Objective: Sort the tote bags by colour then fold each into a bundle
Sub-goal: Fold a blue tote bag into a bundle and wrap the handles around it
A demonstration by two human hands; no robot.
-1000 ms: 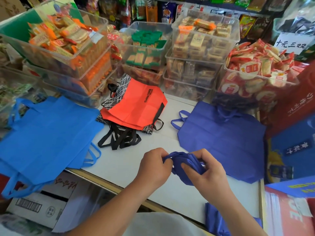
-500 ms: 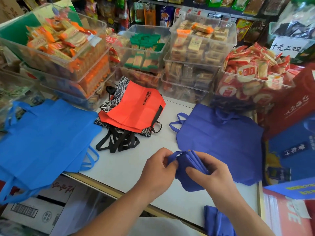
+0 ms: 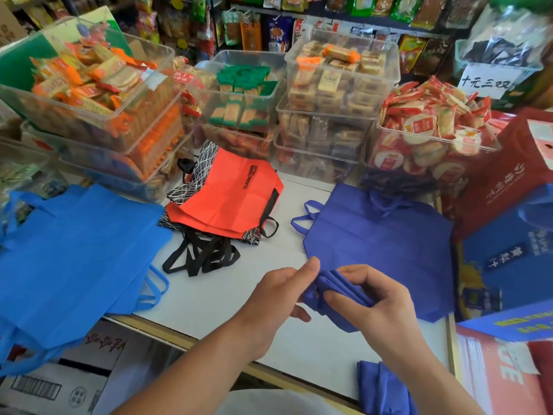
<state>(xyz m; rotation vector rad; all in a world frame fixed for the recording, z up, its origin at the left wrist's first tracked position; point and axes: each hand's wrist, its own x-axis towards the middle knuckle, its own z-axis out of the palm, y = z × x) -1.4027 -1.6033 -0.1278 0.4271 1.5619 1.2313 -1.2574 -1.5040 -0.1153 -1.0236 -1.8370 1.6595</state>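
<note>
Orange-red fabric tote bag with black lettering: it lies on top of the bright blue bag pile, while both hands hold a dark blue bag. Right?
Not quite. In the head view the orange-red fabric tote bag lies on black-and-white patterned bags, beside the bright blue bag pile. The left hand and right hand do hold a dark blue bag.
</note>
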